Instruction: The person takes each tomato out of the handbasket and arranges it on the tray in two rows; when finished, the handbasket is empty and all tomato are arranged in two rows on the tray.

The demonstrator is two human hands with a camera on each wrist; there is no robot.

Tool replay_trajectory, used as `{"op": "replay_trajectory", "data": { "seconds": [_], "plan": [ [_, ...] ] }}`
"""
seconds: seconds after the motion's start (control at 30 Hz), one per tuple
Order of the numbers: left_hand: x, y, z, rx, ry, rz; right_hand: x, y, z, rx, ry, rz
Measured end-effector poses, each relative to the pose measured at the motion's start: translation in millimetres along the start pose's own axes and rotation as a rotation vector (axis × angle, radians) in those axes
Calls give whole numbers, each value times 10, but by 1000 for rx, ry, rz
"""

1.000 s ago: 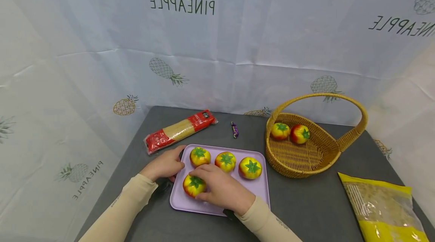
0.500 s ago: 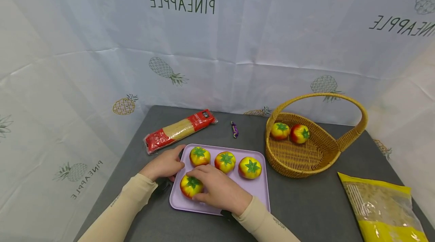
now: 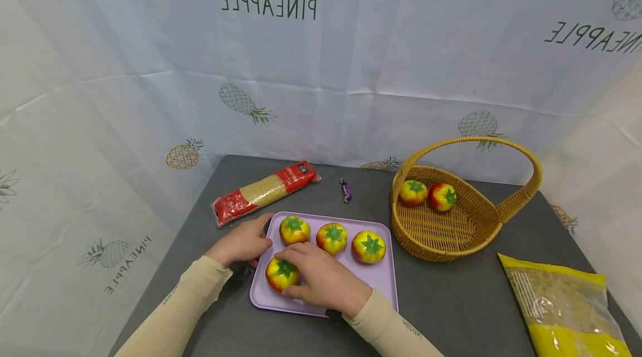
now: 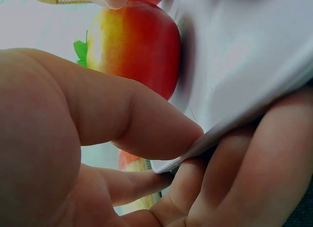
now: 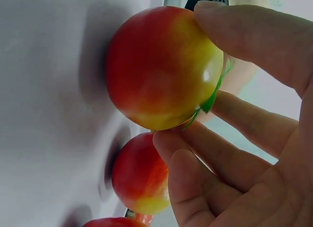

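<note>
On a lilac tray (image 3: 379, 278) stand several glossy red-and-yellow fruits with green star-shaped leaf tops, tomato-like in form. My right hand (image 3: 328, 279) holds the front-left fruit (image 3: 277, 276) between thumb and fingers. In the right wrist view that fruit (image 5: 156, 70) sits close over the tray surface, thumb on one side, fingertips on the other. My left hand (image 3: 243, 243) grips the tray's left rim, and the left wrist view shows its thumb (image 4: 161, 126) on top with fingers curled beneath. Behind the held fruit is a row of three more, including a right-hand fruit (image 3: 368, 247).
A wicker basket (image 3: 416, 248) with a tall handle holds two similar fruits at the back right. Behind the tray lie a red-ended noodle packet (image 3: 266, 191) and a purple-wrapped candy (image 3: 346, 191). A yellow-edged clear bag (image 3: 564, 304) lies at the front right.
My right hand has shifted slightly left with the front-left fruit, then stayed put over the last half second. The left hand has kept its grip on the tray.
</note>
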State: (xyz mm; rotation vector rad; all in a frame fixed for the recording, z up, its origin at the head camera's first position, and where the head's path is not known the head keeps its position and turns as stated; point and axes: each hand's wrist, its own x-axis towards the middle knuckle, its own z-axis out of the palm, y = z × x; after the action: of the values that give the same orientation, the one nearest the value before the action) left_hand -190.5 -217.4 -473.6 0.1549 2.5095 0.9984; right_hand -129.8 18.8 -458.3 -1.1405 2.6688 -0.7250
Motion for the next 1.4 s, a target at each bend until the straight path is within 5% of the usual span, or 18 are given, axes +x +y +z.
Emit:
{"op": "replay_trajectory", "data": {
  "seconds": [0.63, 1.4],
  "plan": [
    [4, -5, 1, 8, -6, -17, -12, -14, -37, -31, 35, -30],
    [-3, 18, 8, 17, -6, -9, -137, 41, -311, 52, 54, 44]
  ]
}}
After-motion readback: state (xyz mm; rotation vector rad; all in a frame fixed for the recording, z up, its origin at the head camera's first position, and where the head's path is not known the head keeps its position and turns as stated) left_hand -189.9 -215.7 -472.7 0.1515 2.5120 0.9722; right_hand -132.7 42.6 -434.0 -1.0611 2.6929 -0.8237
